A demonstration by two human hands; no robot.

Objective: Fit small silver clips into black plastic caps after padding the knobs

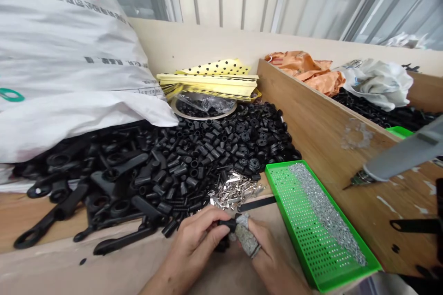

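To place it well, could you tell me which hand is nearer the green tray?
Right. The right hand sits just beside the green tray; the left hand is farther off, both gripping a small black part.

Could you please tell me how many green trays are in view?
2. One tray lies beside the right hand, strewn with metal bits; the other's corner shows behind the wooden divider, mostly hidden.

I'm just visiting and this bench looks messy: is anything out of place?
Black plastic parts sprawl loose from under the white sack. A black strip lies askew against the green tray. A finger of the right hand is wrapped in grey.
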